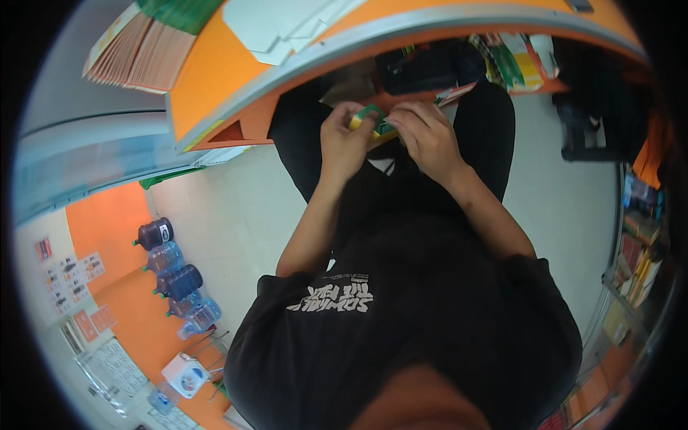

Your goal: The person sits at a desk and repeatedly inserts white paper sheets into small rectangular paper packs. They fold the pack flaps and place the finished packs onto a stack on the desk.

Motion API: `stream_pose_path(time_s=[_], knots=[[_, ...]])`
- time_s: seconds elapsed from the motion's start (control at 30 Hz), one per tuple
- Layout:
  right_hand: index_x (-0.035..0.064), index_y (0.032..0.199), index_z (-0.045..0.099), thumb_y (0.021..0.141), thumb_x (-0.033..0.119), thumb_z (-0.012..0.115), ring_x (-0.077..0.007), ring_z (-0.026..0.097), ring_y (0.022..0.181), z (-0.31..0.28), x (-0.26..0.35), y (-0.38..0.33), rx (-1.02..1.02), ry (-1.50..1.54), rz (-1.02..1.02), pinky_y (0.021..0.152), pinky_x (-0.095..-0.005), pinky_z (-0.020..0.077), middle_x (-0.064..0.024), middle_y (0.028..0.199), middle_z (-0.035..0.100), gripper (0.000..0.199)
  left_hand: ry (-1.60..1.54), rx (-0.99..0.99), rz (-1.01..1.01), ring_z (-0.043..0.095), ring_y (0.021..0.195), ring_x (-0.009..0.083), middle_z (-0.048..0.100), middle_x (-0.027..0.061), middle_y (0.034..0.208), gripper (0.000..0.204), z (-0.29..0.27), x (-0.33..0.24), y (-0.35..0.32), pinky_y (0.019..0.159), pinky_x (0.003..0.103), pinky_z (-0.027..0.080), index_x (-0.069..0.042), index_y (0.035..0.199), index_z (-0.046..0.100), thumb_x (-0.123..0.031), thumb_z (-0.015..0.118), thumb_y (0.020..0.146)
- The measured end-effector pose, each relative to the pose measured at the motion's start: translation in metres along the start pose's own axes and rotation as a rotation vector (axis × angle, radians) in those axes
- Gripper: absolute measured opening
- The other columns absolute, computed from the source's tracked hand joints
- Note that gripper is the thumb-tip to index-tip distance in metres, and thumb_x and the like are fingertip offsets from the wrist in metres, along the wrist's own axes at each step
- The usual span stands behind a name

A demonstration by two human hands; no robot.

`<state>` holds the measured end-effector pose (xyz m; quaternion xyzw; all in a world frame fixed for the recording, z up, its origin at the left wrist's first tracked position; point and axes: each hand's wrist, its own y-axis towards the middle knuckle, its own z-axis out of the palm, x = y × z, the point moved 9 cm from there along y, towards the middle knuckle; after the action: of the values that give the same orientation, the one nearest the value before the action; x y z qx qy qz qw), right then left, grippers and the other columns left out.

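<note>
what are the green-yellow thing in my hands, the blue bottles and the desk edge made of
Green-yellow item: perhaps smooth card or plastic, evenly coloured but too blurred to settle. Blue bottles: probably glossy plastic, being see-through with highlights. Desk edge: likely satin metal, from its grey sheen.

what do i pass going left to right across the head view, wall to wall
Printed sheets on the wall, large water jugs, left hand with a small green-and-yellow item in its grip, right hand, colourful packets, blue item near the right edge.
</note>
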<state>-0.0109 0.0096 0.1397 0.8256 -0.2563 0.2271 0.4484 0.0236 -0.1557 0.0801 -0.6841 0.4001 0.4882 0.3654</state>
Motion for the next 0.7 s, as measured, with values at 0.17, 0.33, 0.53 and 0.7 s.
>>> stream_pose_path(time_s=[0.17, 0.33, 0.53, 0.7], knots=[[0.0043, 0.099, 0.064, 0.089, 0.005, 0.065, -0.0318, 0.063, 0.089, 0.012, -0.023, -0.030, 0.058, 0.077, 0.155, 0.080, -0.0421, 0.0499, -0.0097, 0.098, 0.065, 0.010, 0.239, 0.305, -0.171, 0.058, 0.074, 0.0056, 0.067, 0.0024, 0.085, 0.017, 0.026, 0.007, -0.009, 0.064, 0.022, 0.046, 0.003, 0.101, 0.069, -0.012, 0.067, 0.093], [0.0015, 0.098, 0.065, 0.088, 0.002, 0.068, -0.0300, 0.066, 0.089, 0.005, -0.036, -0.038, 0.054, 0.149, 0.231, 0.078, -0.0372, 0.0534, -0.0116, 0.098, 0.066, 0.011, -0.101, 0.328, -0.275, 0.064, 0.074, 0.0097, 0.072, 0.0060, 0.086, 0.025, 0.030, 0.011, -0.016, 0.068, 0.024, 0.051, 0.004, 0.109, 0.072, -0.016, 0.064, 0.097], [0.0019, 0.099, 0.065, 0.087, 0.002, 0.069, -0.0291, 0.066, 0.092, 0.003, -0.034, -0.034, 0.043, 0.182, 0.227, 0.081, -0.0371, 0.0528, -0.0114, 0.099, 0.066, 0.012, -0.113, 0.300, -0.276, 0.066, 0.081, 0.0086, 0.074, 0.0068, 0.094, 0.025, 0.022, 0.022, -0.013, 0.074, 0.023, 0.052, 0.002, 0.109, 0.074, -0.019, 0.071, 0.095], [0.0048, 0.099, 0.062, 0.089, 0.005, 0.065, -0.0300, 0.063, 0.093, 0.011, -0.031, -0.037, 0.082, 0.215, 0.202, 0.082, -0.0394, 0.0484, -0.0087, 0.096, 0.064, 0.010, -0.056, 0.282, -0.316, 0.066, 0.078, 0.0090, 0.074, 0.0062, 0.088, 0.022, 0.020, 0.017, -0.018, 0.073, 0.023, 0.052, 0.002, 0.103, 0.076, -0.017, 0.071, 0.095]])
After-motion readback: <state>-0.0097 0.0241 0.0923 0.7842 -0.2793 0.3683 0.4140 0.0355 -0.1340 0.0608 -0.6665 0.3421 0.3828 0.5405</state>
